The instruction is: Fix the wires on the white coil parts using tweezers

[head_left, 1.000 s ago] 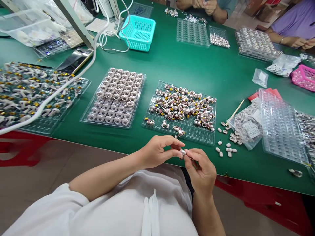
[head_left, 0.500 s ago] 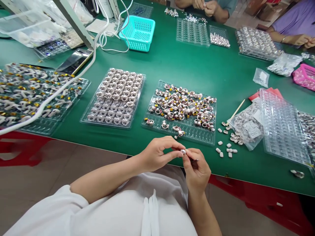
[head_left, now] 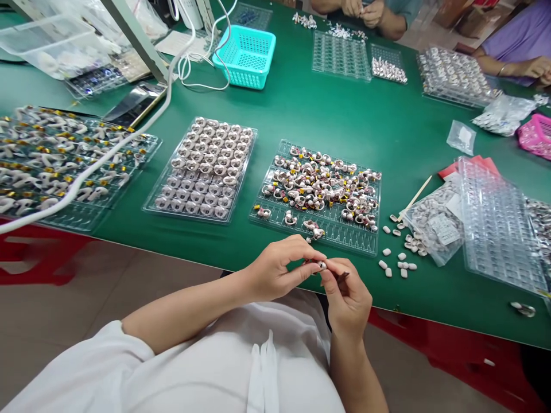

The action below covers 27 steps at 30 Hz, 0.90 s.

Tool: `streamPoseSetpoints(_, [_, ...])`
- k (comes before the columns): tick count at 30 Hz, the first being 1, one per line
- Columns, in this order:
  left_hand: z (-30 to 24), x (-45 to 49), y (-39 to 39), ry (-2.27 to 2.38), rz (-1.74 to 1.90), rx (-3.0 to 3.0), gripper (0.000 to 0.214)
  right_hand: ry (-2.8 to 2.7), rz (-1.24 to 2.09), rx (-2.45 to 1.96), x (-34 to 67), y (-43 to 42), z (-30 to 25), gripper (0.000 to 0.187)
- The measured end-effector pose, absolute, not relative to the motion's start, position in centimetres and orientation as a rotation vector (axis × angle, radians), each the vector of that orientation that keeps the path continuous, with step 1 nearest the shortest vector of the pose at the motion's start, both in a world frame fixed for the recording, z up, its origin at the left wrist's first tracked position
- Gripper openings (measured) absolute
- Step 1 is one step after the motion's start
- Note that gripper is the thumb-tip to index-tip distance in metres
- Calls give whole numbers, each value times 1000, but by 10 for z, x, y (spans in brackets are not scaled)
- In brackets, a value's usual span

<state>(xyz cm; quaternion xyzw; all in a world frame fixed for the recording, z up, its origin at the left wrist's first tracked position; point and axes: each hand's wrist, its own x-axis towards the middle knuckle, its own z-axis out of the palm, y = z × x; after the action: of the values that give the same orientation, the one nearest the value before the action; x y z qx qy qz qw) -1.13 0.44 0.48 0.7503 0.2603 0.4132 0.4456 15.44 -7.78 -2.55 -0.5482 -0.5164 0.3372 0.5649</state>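
Note:
Over the table's front edge, my left hand [head_left: 286, 265] pinches a small shiny whitish earphone part [head_left: 322, 265] between thumb and fingertips. My right hand [head_left: 349, 295] is closed at the same part from the other side, thumb and forefinger against it. A thin dark pointed tool [head_left: 343, 277], its kind unclear, sticks out between the right fingers. Just beyond the hands lies a clear tray [head_left: 353, 240] heaped with ring-shaped earphone parts [head_left: 312, 180] carrying wires and yellow tabs. Small white caps [head_left: 403, 265] are scattered to the right of the hands.
Left of centre stands a clear tray [head_left: 150, 205] of ring-shaped shells. More parts fill a tray [head_left: 86, 218] at far left, under a white cable [head_left: 86, 175]. A turquoise basket [head_left: 253, 77] sits behind. Right are a bag [head_left: 439, 223] and stacked trays [head_left: 503, 229]. Co-workers' hands [head_left: 365, 11] work opposite.
The view has shifted slightly. Both hands keep hold of the small part, which looks slightly turned, and the dark tool in the right hand shows more.

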Motion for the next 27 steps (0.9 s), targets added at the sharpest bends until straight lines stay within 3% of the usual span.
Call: streamPoseSetpoints(27, [2, -6, -2, 706, 1096, 1736, 19, -1537, 326, -1334, 155, -74, -20, 32])
